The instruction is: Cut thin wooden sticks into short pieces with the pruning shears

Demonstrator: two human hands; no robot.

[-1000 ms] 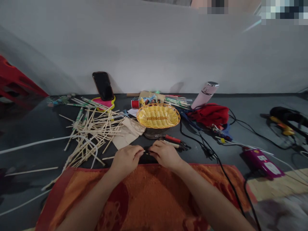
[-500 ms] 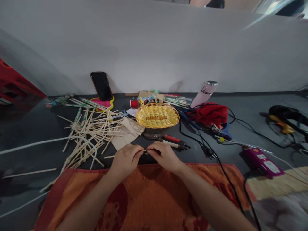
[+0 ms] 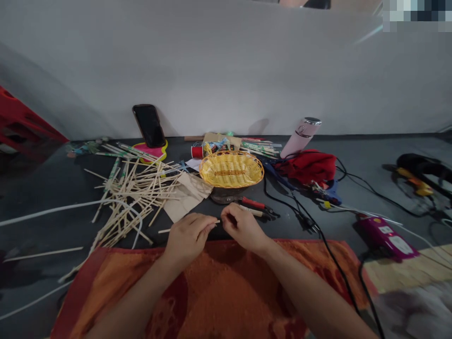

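Observation:
Between thumb and fingers, my left hand [image 3: 189, 235] pinches a thin pale stick [image 3: 164, 231]. One end pokes out left of the hand and a short tip shows past the fingertips at right. My right hand [image 3: 243, 228] is curled with its fingers closed, just right of that tip and apart from it. Whatever it may hold is hidden. Beyond the hands stands a yellow woven oval basket [image 3: 231, 170]. Red-handled pliers [image 3: 253, 203] lie behind my right hand. At left spreads a loose heap of similar pale sticks [image 3: 136, 197].
An orange towel [image 3: 219, 292] lies under my forearms. Brown paper [image 3: 185, 200] sits beside the heap. Farther back are a phone [image 3: 148, 126], a red thread spool [image 3: 197, 152] and a pink bottle [image 3: 301, 137]. Black cables run at right near a purple power box [image 3: 386, 238].
My right hand has come away from the stick, moving slightly right and up and curling its fingers. My left hand still holds the stick, shifted slightly right.

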